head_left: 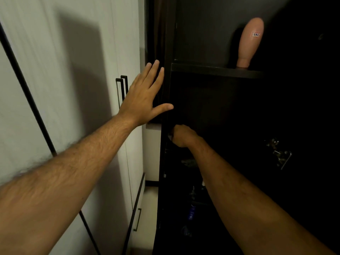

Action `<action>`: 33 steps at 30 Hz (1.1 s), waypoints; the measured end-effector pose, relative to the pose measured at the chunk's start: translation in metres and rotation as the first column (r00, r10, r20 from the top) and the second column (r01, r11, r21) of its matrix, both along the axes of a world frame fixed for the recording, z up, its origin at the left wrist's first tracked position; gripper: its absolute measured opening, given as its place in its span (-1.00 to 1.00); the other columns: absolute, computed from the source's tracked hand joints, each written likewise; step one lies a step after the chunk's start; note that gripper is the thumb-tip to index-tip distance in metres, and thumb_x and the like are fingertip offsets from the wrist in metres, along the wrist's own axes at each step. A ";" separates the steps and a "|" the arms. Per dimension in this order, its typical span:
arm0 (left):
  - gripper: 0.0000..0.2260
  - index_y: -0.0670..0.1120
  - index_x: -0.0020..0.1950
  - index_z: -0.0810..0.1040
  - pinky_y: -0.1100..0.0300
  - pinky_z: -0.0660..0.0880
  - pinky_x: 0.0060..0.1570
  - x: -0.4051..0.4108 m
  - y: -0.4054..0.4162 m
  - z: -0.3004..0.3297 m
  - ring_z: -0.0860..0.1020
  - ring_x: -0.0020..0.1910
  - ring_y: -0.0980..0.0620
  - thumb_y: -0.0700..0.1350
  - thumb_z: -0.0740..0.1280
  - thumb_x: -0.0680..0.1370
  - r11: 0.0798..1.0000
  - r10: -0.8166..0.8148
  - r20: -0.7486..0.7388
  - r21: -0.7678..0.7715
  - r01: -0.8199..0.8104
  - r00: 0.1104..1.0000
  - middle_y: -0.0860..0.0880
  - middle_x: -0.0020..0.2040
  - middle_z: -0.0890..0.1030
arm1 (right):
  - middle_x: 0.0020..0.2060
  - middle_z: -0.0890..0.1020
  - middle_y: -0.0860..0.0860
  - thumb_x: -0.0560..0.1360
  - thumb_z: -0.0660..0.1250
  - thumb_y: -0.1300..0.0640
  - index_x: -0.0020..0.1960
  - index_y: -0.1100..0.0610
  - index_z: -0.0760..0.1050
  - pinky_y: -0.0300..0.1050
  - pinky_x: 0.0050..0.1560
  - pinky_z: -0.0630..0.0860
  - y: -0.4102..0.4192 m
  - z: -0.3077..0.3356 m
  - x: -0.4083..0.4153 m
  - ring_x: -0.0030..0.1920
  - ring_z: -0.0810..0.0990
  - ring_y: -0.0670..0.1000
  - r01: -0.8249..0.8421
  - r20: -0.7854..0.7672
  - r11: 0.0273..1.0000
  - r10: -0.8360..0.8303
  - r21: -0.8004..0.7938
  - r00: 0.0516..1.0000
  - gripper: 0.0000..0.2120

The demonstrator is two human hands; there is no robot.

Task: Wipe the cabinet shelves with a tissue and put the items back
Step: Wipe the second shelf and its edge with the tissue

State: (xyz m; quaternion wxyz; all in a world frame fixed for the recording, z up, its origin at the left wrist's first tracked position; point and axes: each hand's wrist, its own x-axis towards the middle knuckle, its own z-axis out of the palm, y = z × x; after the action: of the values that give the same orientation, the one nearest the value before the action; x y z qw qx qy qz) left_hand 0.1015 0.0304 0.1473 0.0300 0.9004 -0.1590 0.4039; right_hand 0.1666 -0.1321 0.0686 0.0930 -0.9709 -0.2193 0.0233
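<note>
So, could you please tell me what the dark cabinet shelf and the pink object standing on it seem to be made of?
The shelf looks like dark brown laminated board with a matte finish: a flat square edge, little shine. The pink object looks like smooth moulded plastic or rubber, with a soft even sheen and a small sticker; which of the two is unclear.

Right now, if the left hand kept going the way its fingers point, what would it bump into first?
Probably the dark cabinet's upright side panel. The left hand is open and flat, its fingers aimed up and right, with the fingertips already at that edge. Depth is unclear, so they may already touch.
</note>
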 end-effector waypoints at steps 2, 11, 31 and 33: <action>-0.13 -0.07 0.60 -0.08 -0.07 -0.06 0.49 0.000 0.000 0.000 -0.13 0.58 -0.08 0.44 0.08 0.51 1.000 0.006 -0.005 -0.007 -0.006 1.000 -0.12 0.61 -0.10 | 0.03 0.59 0.09 0.56 0.23 0.13 0.15 0.17 0.52 -0.11 -0.11 0.50 -0.001 -0.001 -0.002 -0.15 0.49 0.03 -0.005 0.002 1.000 0.005 -0.011 1.000 -0.79; -0.14 -0.06 0.60 -0.12 -0.19 0.04 0.51 0.000 -0.003 -0.005 -0.09 0.59 -0.09 0.42 0.10 0.52 0.997 -0.018 -0.032 -0.080 0.015 0.999 -0.12 0.61 -0.09 | -0.19 0.61 0.05 0.56 0.30 0.14 -0.06 0.15 0.59 -0.13 -0.17 0.55 -0.006 -0.013 -0.036 -0.19 0.59 0.04 -0.067 -0.045 0.997 0.069 0.039 0.997 -0.88; -0.22 -0.03 0.61 -0.05 0.00 -0.10 0.45 -0.009 -0.001 -0.006 -0.08 0.58 -0.03 0.38 0.03 0.53 0.986 -0.054 -0.049 -0.159 0.046 0.997 -0.06 0.62 -0.07 | -0.02 0.65 0.10 0.51 0.38 0.10 0.09 0.15 0.62 -0.18 -0.13 0.50 -0.047 -0.015 0.009 -0.09 0.58 0.06 0.152 -0.038 0.982 -0.149 0.114 0.988 -0.80; -0.23 -0.03 0.61 -0.04 -0.02 -0.09 0.47 -0.007 -0.002 -0.008 -0.08 0.58 -0.04 0.38 0.01 0.54 0.985 -0.052 -0.057 -0.167 0.042 0.997 -0.07 0.62 -0.06 | 0.13 0.60 0.11 0.52 0.31 0.20 0.20 0.09 0.59 -0.12 -0.01 0.54 -0.024 -0.022 0.002 0.06 0.57 0.11 0.102 0.096 0.993 -0.108 0.062 0.990 -0.73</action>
State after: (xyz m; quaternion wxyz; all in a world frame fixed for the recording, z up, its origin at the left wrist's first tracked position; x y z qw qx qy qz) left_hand 0.0943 0.0287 0.1395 0.1189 0.9026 -0.1451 0.3874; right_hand 0.1686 -0.1562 0.0462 0.1106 -0.9781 -0.1726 -0.0359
